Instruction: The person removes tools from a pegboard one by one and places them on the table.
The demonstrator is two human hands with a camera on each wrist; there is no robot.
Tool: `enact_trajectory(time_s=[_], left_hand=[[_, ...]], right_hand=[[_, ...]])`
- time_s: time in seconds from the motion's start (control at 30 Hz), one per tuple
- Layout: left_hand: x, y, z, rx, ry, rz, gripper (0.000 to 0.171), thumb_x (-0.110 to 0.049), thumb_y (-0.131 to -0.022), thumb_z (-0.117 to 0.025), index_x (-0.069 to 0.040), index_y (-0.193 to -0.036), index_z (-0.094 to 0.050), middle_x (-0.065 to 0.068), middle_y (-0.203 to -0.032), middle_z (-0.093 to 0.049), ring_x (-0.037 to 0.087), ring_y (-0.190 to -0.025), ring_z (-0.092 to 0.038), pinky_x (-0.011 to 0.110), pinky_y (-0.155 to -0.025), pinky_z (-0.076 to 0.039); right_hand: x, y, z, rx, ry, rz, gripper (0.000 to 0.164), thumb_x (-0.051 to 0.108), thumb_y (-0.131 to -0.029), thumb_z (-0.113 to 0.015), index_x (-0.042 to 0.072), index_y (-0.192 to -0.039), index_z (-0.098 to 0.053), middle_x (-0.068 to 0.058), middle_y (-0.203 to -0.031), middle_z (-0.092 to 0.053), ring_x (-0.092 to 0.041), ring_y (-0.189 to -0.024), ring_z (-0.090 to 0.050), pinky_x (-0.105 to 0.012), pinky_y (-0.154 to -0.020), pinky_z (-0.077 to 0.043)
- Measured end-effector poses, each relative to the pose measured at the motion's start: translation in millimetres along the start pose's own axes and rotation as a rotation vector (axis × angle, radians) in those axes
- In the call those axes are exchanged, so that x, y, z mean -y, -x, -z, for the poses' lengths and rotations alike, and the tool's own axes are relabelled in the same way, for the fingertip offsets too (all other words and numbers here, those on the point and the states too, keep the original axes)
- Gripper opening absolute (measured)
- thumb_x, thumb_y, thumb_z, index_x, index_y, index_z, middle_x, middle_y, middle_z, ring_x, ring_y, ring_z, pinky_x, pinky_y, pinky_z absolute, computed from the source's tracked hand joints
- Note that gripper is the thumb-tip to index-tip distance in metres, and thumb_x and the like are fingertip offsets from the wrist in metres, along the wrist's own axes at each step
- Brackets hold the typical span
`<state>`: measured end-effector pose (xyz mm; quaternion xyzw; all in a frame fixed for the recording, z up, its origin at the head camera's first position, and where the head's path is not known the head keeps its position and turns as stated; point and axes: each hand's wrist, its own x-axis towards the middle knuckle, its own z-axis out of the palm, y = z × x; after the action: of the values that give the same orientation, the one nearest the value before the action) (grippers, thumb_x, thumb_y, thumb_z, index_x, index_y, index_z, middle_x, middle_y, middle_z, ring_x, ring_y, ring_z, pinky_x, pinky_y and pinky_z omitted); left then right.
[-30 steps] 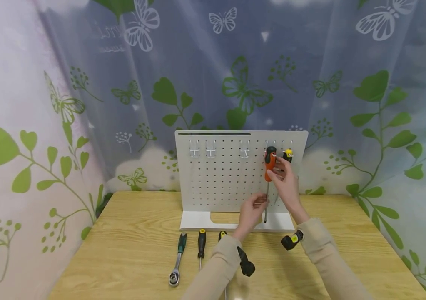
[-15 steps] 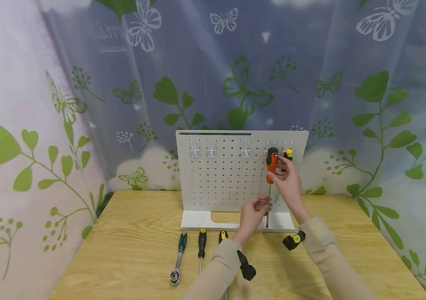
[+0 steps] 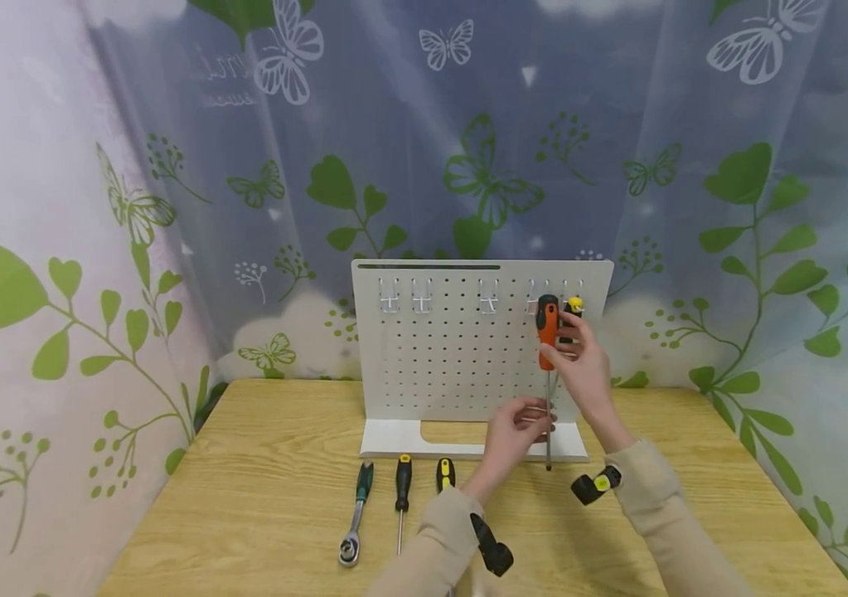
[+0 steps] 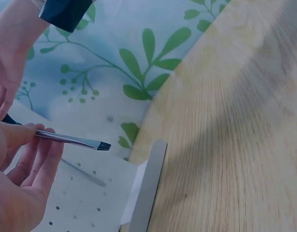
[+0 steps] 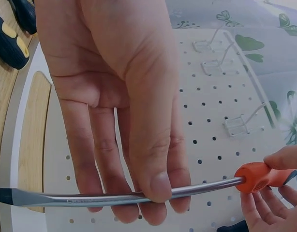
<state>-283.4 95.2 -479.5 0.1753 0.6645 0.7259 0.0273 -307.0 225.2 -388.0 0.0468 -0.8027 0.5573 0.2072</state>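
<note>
A flathead screwdriver (image 3: 547, 332) with an orange and black handle stands upright before the white pegboard (image 3: 431, 365), handle up. My right hand (image 3: 586, 363) grips the handle with thumb and fingers. Lower down, my left hand (image 3: 509, 433) pinches the steel shaft (image 5: 110, 199) between thumb and fingers. The flat dark tip (image 4: 104, 145) sticks out past the left fingers. Behind the right hand, a yellow-topped tool (image 3: 575, 305) hangs on the board, mostly hidden.
Clear hooks (image 3: 421, 297) line the board's upper part. On the wooden table (image 3: 267, 481) lie a ratchet wrench (image 3: 356, 514), a black screwdriver (image 3: 404, 485) and a black-yellow handled tool (image 3: 445, 473), partly covered by the left sleeve. A patterned curtain (image 3: 394, 124) hangs behind.
Both hands have shifted right and slightly down with the screwdriver. Its handle has come away from the hook, and its tip now reaches below the board's front edge in the head view.
</note>
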Motion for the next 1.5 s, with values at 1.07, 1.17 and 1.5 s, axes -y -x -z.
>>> enact_trajectory(time_s=[1.07, 1.17, 1.5], left_hand=[[-3.7, 55.0, 8.1, 0.019, 0.084, 0.07, 0.022, -0.002, -0.095, -0.069, 0.003, -0.116, -0.068, 0.011, -0.106, -0.071, 0.021, -0.092, -0.073, 0.038, -0.082, -0.063], [-1.9, 60.6, 9.4, 0.008, 0.098, 0.09, 0.021, 0.0, -0.094, -0.069, 0.005, -0.115, -0.068, 0.009, -0.103, -0.07, 0.018, -0.09, -0.072, 0.036, -0.081, -0.063], [8.0, 76.4, 14.4, -0.007, 0.081, 0.128, 0.021, 0.005, -0.091, -0.07, 0.008, -0.112, -0.069, 0.013, -0.099, -0.07, 0.013, -0.083, -0.07, 0.039, -0.078, -0.063]], right_hand=[[3.1, 33.8, 1.0, 0.128, -0.024, -0.096, 0.066, 0.011, -0.096, -0.07, 0.009, -0.154, -0.039, -0.024, -0.136, -0.057, -0.003, -0.093, -0.059, -0.017, -0.078, -0.051], [-0.3, 37.2, -1.9, 0.143, -0.029, -0.122, 0.066, 0.012, -0.096, -0.07, 0.009, -0.154, -0.038, -0.024, -0.137, -0.056, -0.005, -0.094, -0.059, -0.019, -0.078, -0.05], [-15.6, 51.7, -13.9, 0.193, 0.013, -0.164, 0.066, 0.02, -0.097, -0.072, 0.009, -0.153, -0.039, -0.025, -0.138, -0.057, -0.032, -0.11, -0.062, -0.029, -0.083, -0.049]])
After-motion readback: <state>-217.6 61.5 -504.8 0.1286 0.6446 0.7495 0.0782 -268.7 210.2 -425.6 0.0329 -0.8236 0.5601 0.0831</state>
